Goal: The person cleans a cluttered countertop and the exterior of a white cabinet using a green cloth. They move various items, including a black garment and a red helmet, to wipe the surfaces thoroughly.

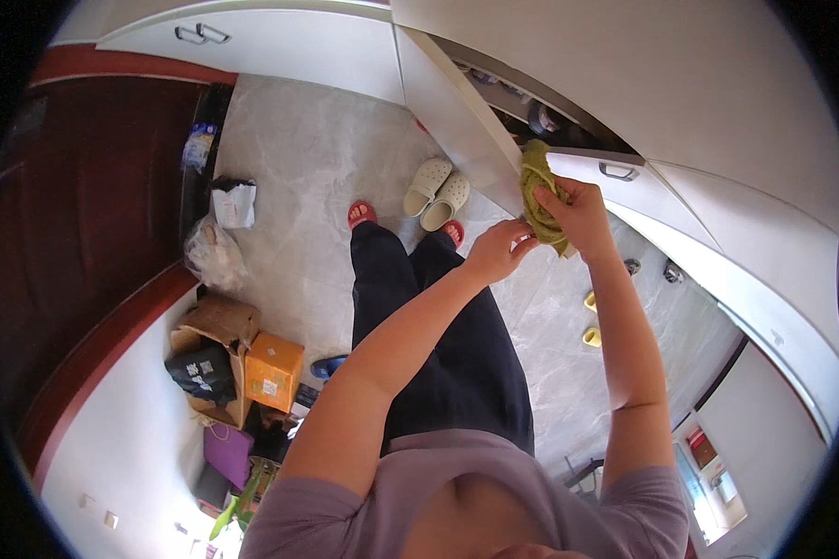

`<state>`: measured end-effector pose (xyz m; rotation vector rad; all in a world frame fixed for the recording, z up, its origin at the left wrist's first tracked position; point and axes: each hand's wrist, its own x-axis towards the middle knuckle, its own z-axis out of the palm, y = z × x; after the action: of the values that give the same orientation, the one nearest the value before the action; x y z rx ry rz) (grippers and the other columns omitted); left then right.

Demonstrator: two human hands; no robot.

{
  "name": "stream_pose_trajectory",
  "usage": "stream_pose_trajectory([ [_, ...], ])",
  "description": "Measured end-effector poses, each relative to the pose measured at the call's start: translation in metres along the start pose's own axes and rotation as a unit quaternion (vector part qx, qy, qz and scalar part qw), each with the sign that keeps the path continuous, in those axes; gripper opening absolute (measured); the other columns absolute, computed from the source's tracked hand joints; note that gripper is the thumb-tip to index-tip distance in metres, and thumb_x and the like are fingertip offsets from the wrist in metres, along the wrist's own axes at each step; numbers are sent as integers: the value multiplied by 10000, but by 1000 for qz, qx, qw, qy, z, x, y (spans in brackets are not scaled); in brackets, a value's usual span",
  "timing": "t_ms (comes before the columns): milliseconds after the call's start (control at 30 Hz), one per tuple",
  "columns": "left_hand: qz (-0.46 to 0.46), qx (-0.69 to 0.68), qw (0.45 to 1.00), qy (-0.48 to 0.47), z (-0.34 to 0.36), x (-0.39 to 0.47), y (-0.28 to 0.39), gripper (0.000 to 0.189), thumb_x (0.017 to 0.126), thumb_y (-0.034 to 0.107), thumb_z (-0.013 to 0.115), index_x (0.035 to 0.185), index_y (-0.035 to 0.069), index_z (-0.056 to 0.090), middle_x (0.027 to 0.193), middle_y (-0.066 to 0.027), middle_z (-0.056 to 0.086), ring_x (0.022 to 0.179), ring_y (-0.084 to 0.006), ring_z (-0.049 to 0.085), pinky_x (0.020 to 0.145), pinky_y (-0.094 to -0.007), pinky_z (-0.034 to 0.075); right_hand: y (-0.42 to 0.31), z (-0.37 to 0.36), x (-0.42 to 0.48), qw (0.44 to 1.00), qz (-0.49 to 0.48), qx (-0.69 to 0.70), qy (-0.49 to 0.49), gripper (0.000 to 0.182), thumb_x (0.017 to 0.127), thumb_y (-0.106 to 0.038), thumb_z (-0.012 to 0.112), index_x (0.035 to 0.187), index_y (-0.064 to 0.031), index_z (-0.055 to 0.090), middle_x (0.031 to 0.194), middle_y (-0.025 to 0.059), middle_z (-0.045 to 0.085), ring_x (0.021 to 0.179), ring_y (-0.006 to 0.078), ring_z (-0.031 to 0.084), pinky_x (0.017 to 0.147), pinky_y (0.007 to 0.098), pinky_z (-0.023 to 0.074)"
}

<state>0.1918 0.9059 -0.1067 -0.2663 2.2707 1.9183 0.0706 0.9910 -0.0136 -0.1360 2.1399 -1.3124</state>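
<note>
My right hand grips a bunched olive-green cloth, which rests against the outer edge of an open white cabinet door. Just left of the cloth, my left hand has its thumb and fingers bent near the door's lower corner; whether it touches or holds that corner cannot be made out. Behind the door, shoes stand on shelves in the dark cabinet opening. Right of the cloth is a closed white door or drawer front with a metal handle.
Cream clogs stand on the grey tiled floor beside my feet in red slippers. Plastic bags, a cardboard box and an orange box lie at left. Yellow slippers are at right. A dark red door is far left.
</note>
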Motion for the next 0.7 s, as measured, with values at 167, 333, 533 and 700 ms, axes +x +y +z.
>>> stream_pose_trajectory([
  [167, 22, -33, 999, 32, 12, -4, -12, 227, 883, 183, 616, 1073, 58, 623, 979, -119, 659, 741, -266, 629, 616, -345, 491, -38, 33, 58, 984, -49, -168, 32, 439, 758, -409, 717, 872, 14, 699, 645, 190, 617, 571, 215, 601, 588, 343, 474],
  [333, 23, -9, 999, 34, 13, -10, -9, 229, 864, 165, 599, 1065, 57, 614, 1038, -164, 642, 922, -336, 617, 764, -401, 498, -81, 102, 148, 977, -71, -170, 110, 514, 712, -509, 696, 896, -30, 721, 826, 201, 686, 817, 353, 673, 761, 408, 530],
  [533, -1, -129, 991, 46, 35, -29, -53, 252, 860, 170, 543, 1073, 50, 604, 1050, -208, 633, 1004, -388, 588, 802, -429, 491, -105, 124, 142, 987, -2, -116, 110, 575, 709, -541, 671, 1003, -48, 700, 1007, 178, 684, 954, 334, 657, 829, 403, 529],
  [700, 3, -132, 991, 7, 13, -47, -63, 284, 871, 176, 565, 1114, 34, 597, 1089, -171, 641, 1015, -352, 601, 823, -403, 485, -124, 137, 139, 980, 70, -121, 139, 592, 737, -525, 646, 1045, -19, 666, 1041, 194, 670, 989, 342, 644, 840, 413, 523],
])
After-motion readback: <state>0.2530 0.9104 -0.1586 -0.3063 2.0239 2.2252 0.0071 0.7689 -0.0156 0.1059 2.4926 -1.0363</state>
